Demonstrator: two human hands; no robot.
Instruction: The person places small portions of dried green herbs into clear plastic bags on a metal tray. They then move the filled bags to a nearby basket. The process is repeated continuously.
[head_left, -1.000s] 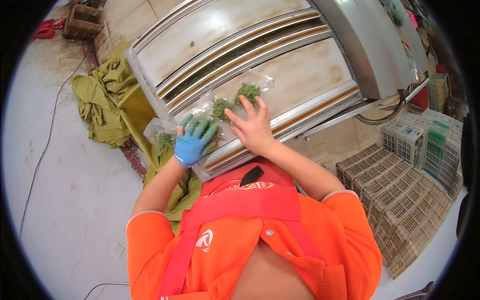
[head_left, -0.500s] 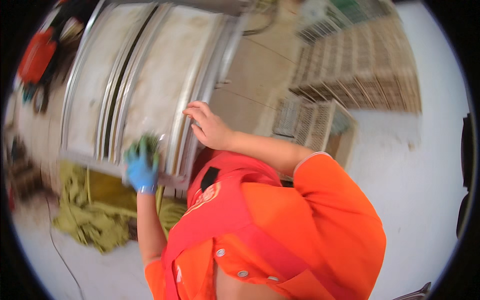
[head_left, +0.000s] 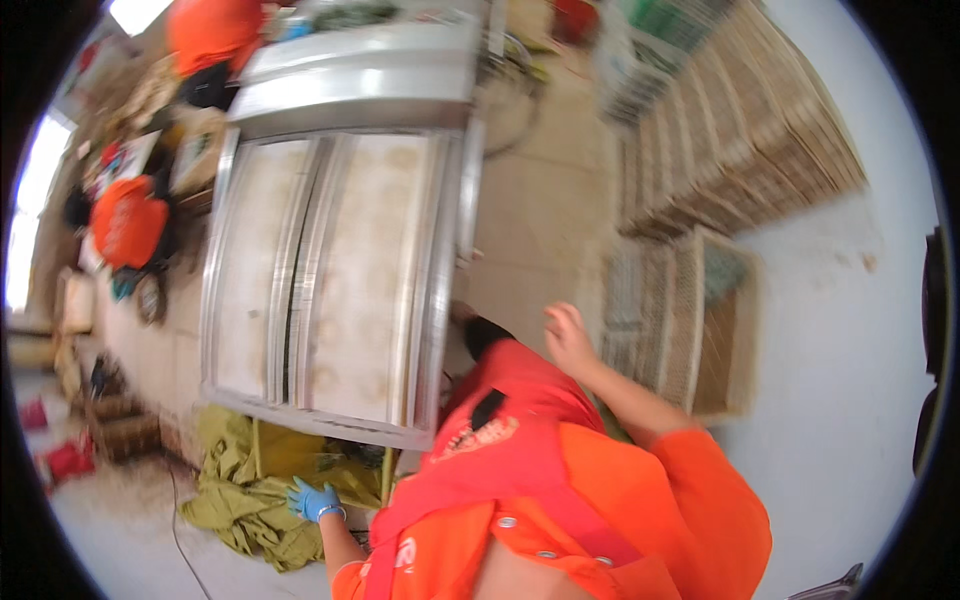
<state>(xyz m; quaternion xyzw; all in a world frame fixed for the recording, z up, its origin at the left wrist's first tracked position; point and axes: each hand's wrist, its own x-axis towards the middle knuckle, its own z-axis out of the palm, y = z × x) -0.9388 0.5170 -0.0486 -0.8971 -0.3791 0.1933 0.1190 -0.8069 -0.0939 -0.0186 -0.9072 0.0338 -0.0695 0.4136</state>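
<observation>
Below the near end of a metal-framed machine (head_left: 360, 270), head view, olive cloth (head_left: 240, 490) lies heaped; the blue-gloved left hand (head_left: 316, 500) appears over its edge, fingers apart; the bare right hand (head_left: 570, 345), blurred, is left of a pale crate (head_left: 688, 310), its grip impossible to tell.

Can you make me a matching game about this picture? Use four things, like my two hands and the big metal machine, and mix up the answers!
Things:
1. Left hand
2. Right hand
3. Metal machine
4. Cloth

Clues:
A. Crumpled and olive green
B. Bare, out to the side of the machine
C. Gloved in blue, fingers spread
D. Silvery, with a pale flat top

Right pairs: 1-C, 2-B, 3-D, 4-A
</observation>
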